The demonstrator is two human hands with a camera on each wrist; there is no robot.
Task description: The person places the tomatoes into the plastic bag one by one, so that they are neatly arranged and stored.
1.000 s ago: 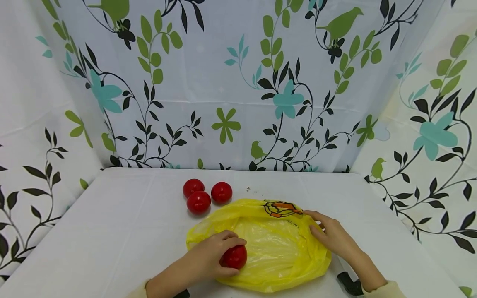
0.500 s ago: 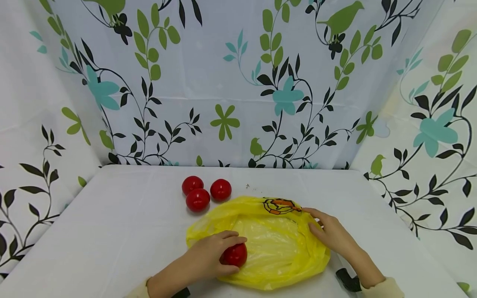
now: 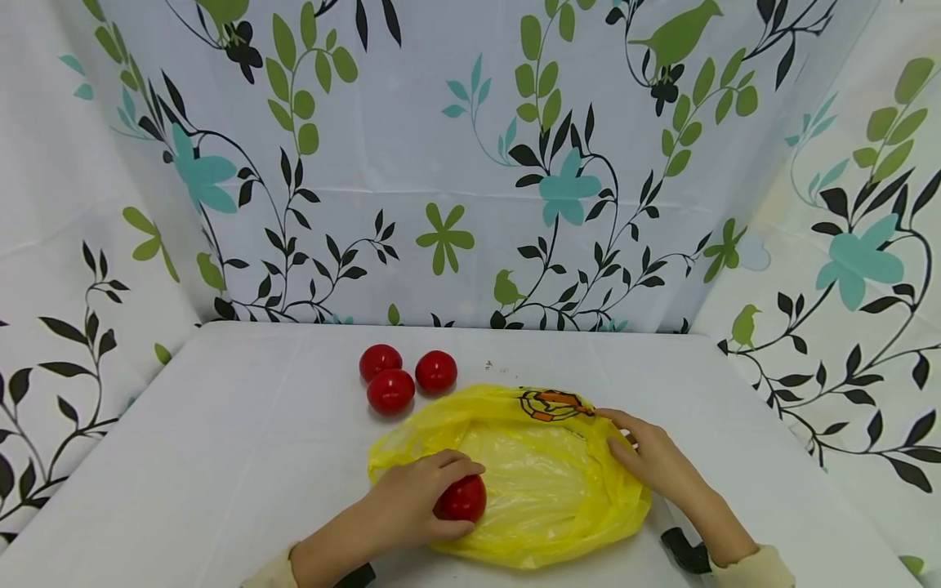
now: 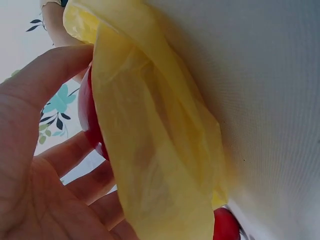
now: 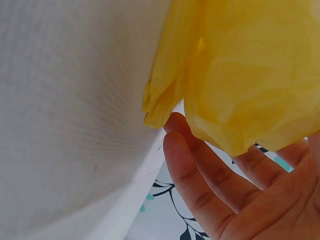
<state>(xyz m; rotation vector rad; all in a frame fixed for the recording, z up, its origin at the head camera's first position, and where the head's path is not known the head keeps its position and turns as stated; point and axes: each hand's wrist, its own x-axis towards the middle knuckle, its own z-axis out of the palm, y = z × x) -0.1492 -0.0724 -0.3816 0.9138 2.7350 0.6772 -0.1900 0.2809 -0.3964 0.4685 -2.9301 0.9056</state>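
A yellow plastic bag (image 3: 529,482) lies spread on the white table with its mouth open. My left hand (image 3: 415,498) grips a glossy red ball (image 3: 463,498) over the bag's left side, thumb on the near side and fingers over the top. In the left wrist view the bag's yellow film (image 4: 150,150) hides much of the red ball (image 4: 89,115). My right hand (image 3: 657,461) holds the right rim of the bag, the thumb toward its mouth. The right wrist view shows the right hand's fingers (image 5: 200,175) against the yellow plastic (image 5: 250,75).
Three more red balls (image 3: 391,392) sit close together on the table (image 3: 243,441), behind the bag's left end. A black curved object (image 3: 685,552) lies by the right wrist. Another dark piece (image 3: 356,576) shows under the left wrist. Patterned curtain (image 3: 441,163) surrounds the table.
The head view has shifted slightly, so the scene sits a little higher. Both hands, the held ball and the bag stay nearly in place.
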